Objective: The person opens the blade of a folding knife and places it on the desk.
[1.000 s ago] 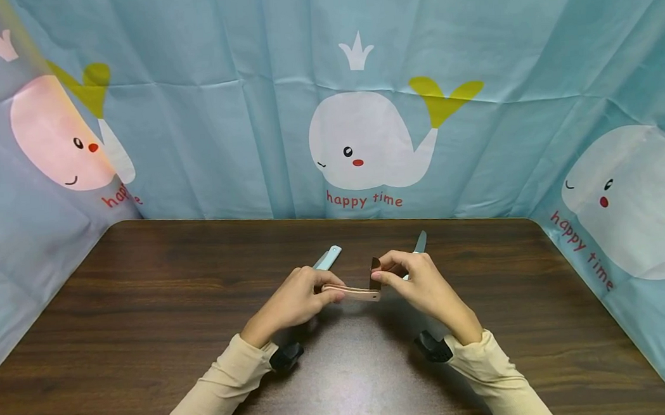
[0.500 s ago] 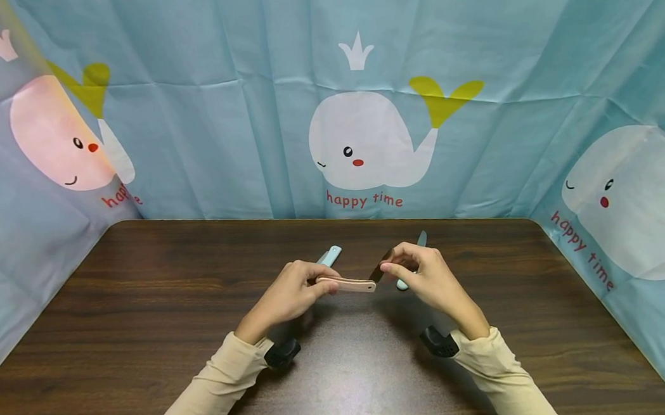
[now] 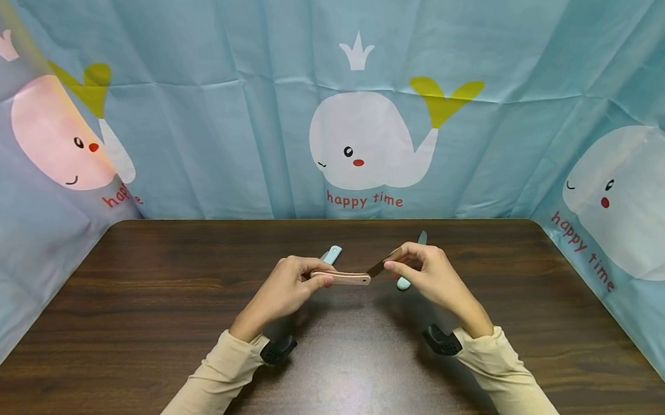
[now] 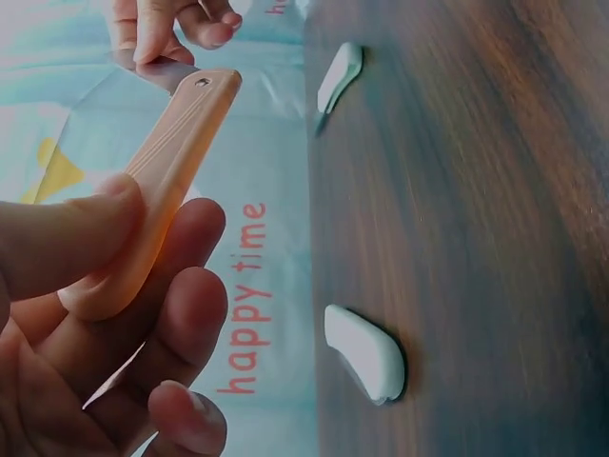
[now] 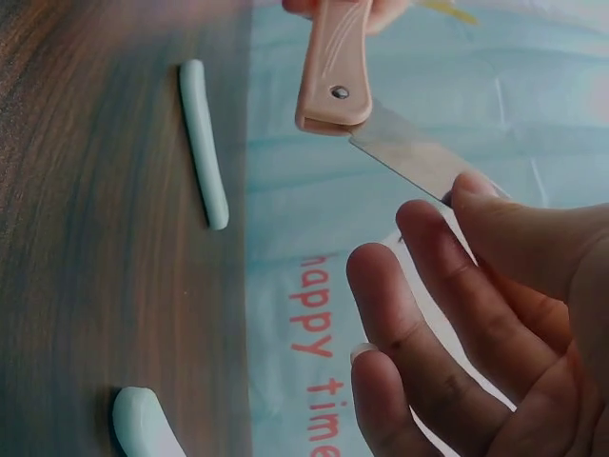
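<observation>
A folding knife with a pink handle (image 3: 349,278) is held up in front of me between both hands. My left hand (image 3: 285,288) pinches the far end of the handle between thumb and fingers. The blade (image 5: 409,155) slants out from the riveted end, most of the way unfolded. With thumb and index finger, my right hand (image 3: 431,276) pinches this blade near its tip; the other fingers are loosely bent in the right wrist view. Part of the blade is hidden behind those fingers.
Behind my left hand lies a light blue folding knife (image 3: 332,254), partly covered by the hand. Another knife, with a pale handle (image 3: 404,284) and its blade (image 3: 422,237) out, lies behind my right hand. A blue whale-print curtain surrounds the brown table (image 3: 143,295).
The blade has swung from standing upright to nearly in line with the handle. My right hand has moved slightly right, my left hand slightly left and away from me.
</observation>
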A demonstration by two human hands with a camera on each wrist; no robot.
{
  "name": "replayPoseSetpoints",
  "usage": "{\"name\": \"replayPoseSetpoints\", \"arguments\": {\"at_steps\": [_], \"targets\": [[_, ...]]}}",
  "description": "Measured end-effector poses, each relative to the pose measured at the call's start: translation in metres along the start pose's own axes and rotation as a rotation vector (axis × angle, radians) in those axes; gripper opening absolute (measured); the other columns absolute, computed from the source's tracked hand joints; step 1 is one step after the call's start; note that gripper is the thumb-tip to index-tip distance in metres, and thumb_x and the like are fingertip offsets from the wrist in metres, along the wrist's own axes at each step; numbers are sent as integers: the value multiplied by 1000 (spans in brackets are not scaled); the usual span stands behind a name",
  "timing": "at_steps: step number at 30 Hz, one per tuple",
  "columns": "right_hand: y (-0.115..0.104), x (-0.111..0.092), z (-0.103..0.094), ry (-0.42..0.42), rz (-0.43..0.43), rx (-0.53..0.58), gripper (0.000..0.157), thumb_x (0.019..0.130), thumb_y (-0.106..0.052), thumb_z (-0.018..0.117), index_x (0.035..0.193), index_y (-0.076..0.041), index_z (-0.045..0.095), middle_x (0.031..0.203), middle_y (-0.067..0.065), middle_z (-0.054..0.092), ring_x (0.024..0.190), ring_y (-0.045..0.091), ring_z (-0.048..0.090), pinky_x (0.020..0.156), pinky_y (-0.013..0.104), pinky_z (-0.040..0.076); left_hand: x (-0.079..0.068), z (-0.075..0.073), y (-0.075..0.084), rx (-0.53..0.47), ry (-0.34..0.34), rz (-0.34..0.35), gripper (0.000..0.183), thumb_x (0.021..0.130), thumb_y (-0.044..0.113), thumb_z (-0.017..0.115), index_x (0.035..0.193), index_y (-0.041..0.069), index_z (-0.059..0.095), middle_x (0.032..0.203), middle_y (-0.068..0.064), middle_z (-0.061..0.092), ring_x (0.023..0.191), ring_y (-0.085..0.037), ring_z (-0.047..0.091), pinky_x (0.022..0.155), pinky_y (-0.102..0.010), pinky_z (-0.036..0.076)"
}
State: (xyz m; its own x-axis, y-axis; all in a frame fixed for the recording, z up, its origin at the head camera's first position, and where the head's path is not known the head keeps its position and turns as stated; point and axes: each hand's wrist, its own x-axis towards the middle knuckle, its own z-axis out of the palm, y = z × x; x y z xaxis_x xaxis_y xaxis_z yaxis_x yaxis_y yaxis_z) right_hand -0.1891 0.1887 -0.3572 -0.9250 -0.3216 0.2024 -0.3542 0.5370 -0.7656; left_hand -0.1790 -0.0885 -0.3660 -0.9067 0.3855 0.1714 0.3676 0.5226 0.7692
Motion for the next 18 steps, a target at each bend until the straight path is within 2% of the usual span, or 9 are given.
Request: {"name": "replayPoseSetpoints", "arguments": {"at_steps": [6,12,18], "targets": [[-4,-1,-2,-15,14,34,14,90,-20,74,101,-12,72,89,10,75,72,6,69,66,25,53,-1,-1,1,12,-27,10,13,91,17,71,101,13,78,78,-2,69,59,-7,40,53,-19,32],[-6,-2,-4,-3,9,22,11,87,-21,77,95,-14,75,83,13,76,70,9,70,65,24,51,-1,-1,3,26,-33,26,14,92,17,70,103,13,77,79,-4,71,58,-6,39,53,-18,31],[-3,-1,-7,0,16,33,13,87,-23,77,95,-13,76,83,14,76,71,5,70,68,23,52,-1,-2,3,13,-8,47,12,91,16,72,101,14,78,77,-1,70,58,-4,39,53,-19,32]]}}
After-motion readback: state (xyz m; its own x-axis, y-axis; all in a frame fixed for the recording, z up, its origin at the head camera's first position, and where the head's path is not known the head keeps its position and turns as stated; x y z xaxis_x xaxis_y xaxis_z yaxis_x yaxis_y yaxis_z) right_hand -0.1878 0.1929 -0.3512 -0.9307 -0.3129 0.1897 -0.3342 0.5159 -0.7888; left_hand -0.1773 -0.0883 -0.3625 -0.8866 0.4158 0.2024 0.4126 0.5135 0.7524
